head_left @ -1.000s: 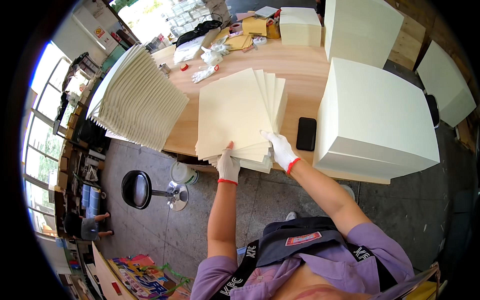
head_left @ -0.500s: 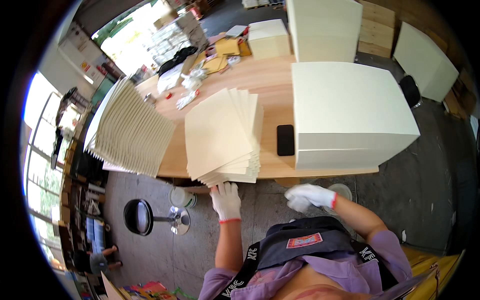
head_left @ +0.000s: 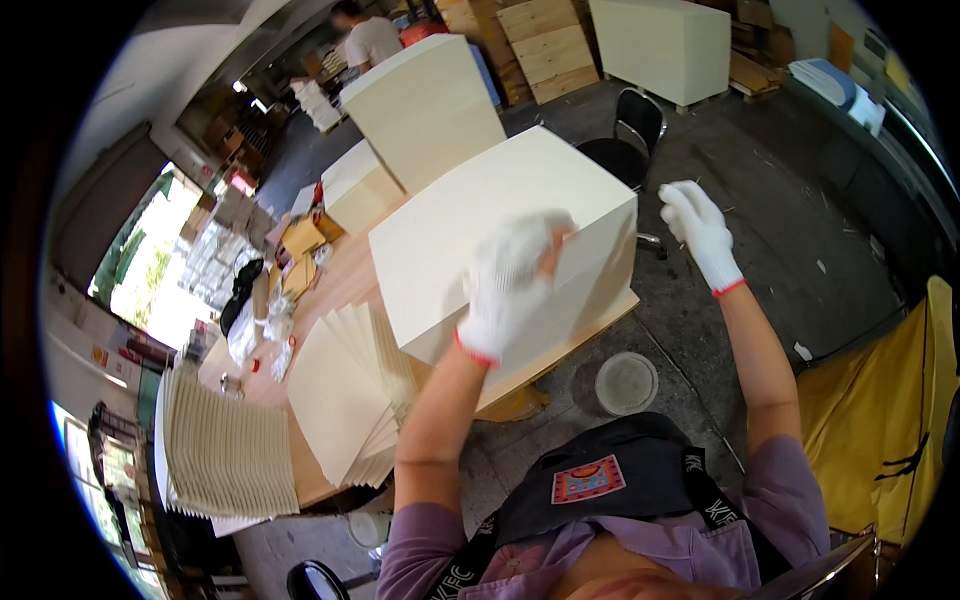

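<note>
While the white stack (head_left: 498, 188) lies behind left grip (head_left: 508, 288) — closure unclear — right grip (head_left: 702, 232) gapes.

A black chair (head_left: 612, 162) stands on the grey floor (head_left: 690, 325), as does a round container (head_left: 627, 384), probably a bucket. Yellow cloth (head_left: 875, 410) spreads at right; a person (head_left: 373, 42) shows in the background.

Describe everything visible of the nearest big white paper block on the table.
The big white block-shaped stack, seemingly of paper, has a broad, smooth top and plain, straight sides. It stands on the pale brown wooden-looking table, near the edge. The blurred white-gloved left hand hides part of it; whether they touch cannot be told.
</note>
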A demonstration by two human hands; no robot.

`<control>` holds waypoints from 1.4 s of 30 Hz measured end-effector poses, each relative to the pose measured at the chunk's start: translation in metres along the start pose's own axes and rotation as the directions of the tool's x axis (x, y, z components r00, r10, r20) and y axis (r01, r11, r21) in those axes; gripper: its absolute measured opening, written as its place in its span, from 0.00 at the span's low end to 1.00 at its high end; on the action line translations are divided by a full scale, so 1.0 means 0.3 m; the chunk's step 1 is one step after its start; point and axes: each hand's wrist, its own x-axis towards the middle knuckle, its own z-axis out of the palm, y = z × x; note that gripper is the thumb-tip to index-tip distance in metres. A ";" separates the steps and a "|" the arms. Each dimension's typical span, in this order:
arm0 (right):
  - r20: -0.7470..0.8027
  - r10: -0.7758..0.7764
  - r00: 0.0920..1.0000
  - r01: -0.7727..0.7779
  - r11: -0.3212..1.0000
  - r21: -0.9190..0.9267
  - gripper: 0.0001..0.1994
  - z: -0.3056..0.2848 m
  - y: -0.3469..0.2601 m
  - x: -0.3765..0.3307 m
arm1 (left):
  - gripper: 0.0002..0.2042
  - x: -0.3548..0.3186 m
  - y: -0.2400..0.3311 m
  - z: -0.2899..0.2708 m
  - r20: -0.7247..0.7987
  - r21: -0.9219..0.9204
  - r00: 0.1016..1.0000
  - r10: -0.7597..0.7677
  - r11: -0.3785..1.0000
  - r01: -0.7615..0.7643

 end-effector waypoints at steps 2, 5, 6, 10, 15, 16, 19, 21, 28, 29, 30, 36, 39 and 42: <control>-0.039 -0.058 0.998 0.043 0.953 -0.300 0.27 0.028 -0.059 0.039 | 0.11 0.164 -0.083 0.045 0.124 0.158 0.990 -0.068 0.986 0.048; 0.091 -0.067 0.994 0.107 0.820 -0.563 0.34 0.059 -0.100 0.072 | 0.12 0.284 -0.215 0.128 0.389 0.245 0.869 -0.307 0.943 0.224; 0.137 -0.058 0.989 0.131 0.778 -0.614 0.35 0.065 -0.109 0.084 | 0.13 0.300 -0.239 0.151 0.442 0.267 0.829 -0.342 0.933 0.242; 0.318 -0.349 0.882 0.465 0.525 -0.713 0.30 0.061 -0.134 0.133 | 0.13 0.275 -0.213 0.178 0.478 0.166 0.774 -0.415 0.908 0.384; 0.413 -0.661 0.626 0.733 0.320 -0.600 0.22 0.104 -0.196 0.199 | 0.11 0.232 -0.233 0.211 0.402 0.150 0.849 -0.343 0.939 0.308; 0.381 -0.594 0.709 0.691 0.474 -0.545 0.24 0.122 -0.186 0.214 | 0.12 0.229 -0.234 0.216 0.399 0.150 0.864 -0.306 0.952 0.268; 0.260 -0.270 0.927 0.355 0.856 -0.377 0.30 0.168 -0.189 0.204 | 0.14 0.232 -0.224 0.223 0.398 0.102 0.889 -0.225 0.974 0.201; 0.208 -0.174 0.963 0.236 0.915 -0.326 0.31 0.182 -0.202 0.175 | 0.14 0.227 -0.227 0.218 0.412 0.024 0.874 -0.258 0.962 0.272; 0.074 -0.254 0.964 0.264 0.922 -0.283 0.29 0.195 -0.133 0.152 | 0.16 0.247 -0.208 0.194 0.482 -0.198 0.827 -0.291 0.883 0.426; 0.066 -0.283 0.957 0.290 0.917 -0.275 0.28 0.202 -0.127 0.151 | 0.17 0.237 -0.220 0.202 0.484 -0.215 0.824 -0.295 0.873 0.439; 0.057 -0.313 0.948 0.316 0.910 -0.267 0.27 0.208 -0.124 0.150 | 0.19 0.225 -0.236 0.216 0.486 -0.231 0.821 -0.299 0.862 0.451; 0.027 -0.345 0.938 0.339 0.903 -0.263 0.27 0.214 -0.102 0.153 | 0.25 0.218 -0.271 0.229 0.508 -0.260 0.813 -0.284 0.850 0.459; 0.046 -0.326 0.944 0.325 0.905 -0.273 0.27 0.210 -0.104 0.148 | 0.23 0.216 -0.243 0.230 0.452 -0.349 0.844 -0.289 0.813 0.465; 0.048 -0.334 0.941 0.332 0.892 -0.308 0.27 0.205 -0.108 0.141 | 0.21 0.223 -0.210 0.206 0.398 -0.249 0.869 -0.296 0.877 0.412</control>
